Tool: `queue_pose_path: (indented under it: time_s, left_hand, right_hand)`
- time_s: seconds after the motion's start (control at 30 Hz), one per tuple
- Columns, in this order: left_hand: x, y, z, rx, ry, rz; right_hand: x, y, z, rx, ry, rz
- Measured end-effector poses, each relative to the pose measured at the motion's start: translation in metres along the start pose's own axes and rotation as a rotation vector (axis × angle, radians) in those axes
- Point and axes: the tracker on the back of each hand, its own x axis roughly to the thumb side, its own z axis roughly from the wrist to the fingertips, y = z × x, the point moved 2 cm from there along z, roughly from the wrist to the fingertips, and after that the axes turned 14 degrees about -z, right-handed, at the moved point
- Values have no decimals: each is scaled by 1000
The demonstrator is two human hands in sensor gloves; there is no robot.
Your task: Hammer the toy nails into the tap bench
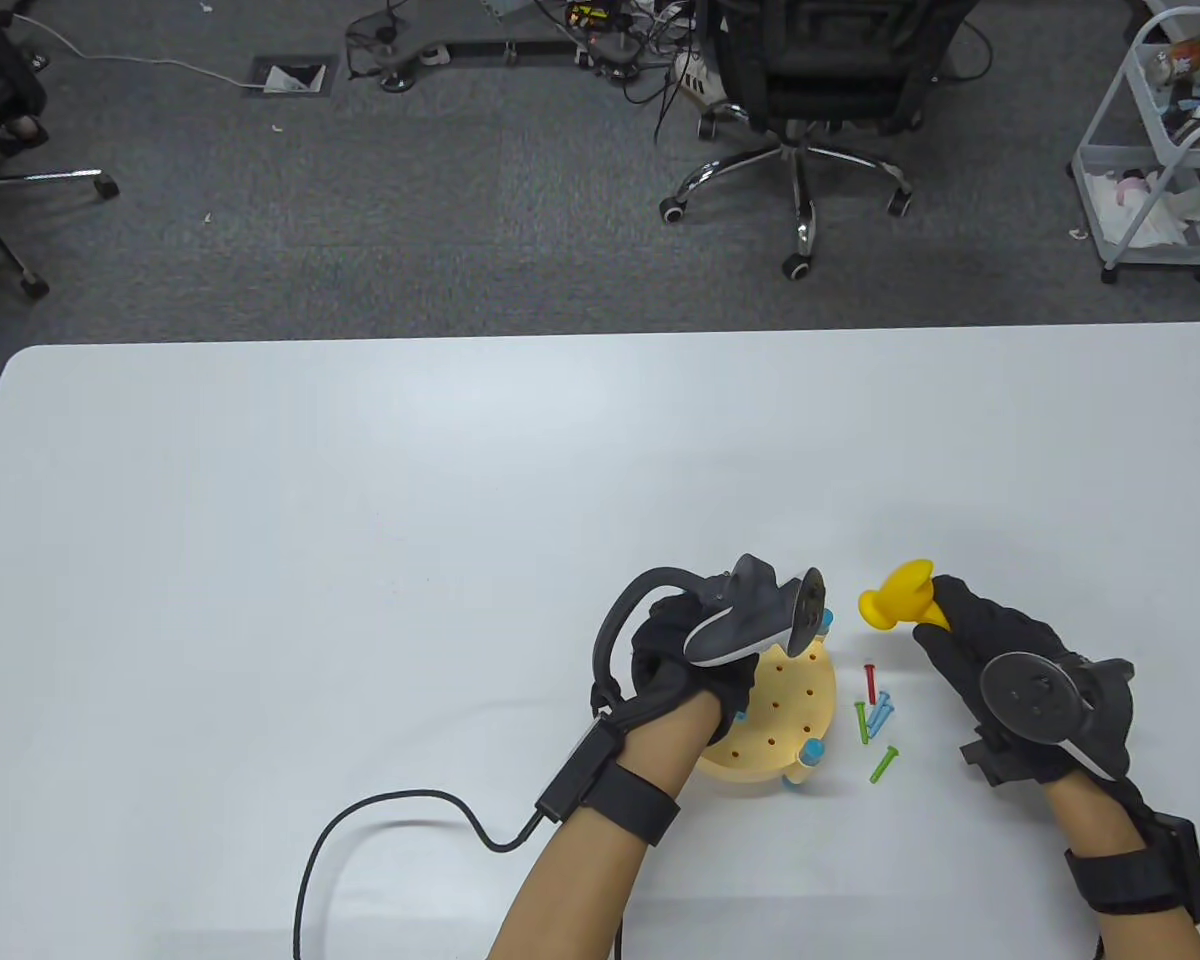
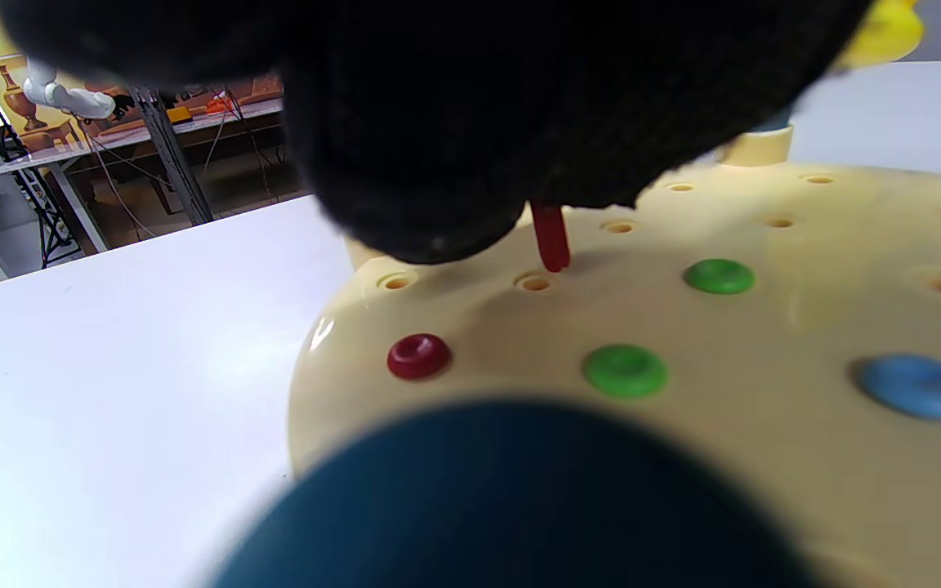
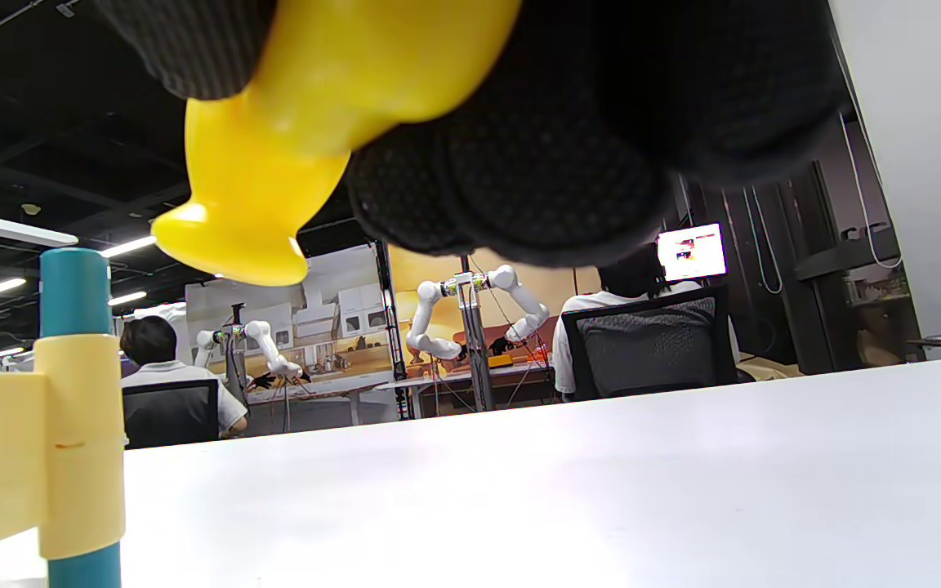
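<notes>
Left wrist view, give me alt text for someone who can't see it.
The gloved left hand holds a red toy nail upright over a hole in the cream tap bench. One red, two green and one blue nail head already sit flush in the bench, which stands on a white table.

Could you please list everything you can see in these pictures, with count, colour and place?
tap bench: one, cream, round with blue legs, on the table under the left hand.
driven nails: four, one red, two green, one blue, flush in the bench top.
red nail: one, upright at a hole under the left fingers.
loose nails: five, one red, two blue, two green, on the table right of the bench.
hammer: one, yellow, in the right hand.
table: one, white.
office chair: one, black, beyond the table.
left hand: black glove, holds the red nail.
right hand: black glove, grips the hammer.
</notes>
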Motion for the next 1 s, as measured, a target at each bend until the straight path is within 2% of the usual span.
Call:
queue_pose_path:
  time_s: [1.0]
  left_hand:
    - [-1, -3, 1, -11, -39, 25]
  right_hand:
    - [1, -1, 0, 14, 1, -9]
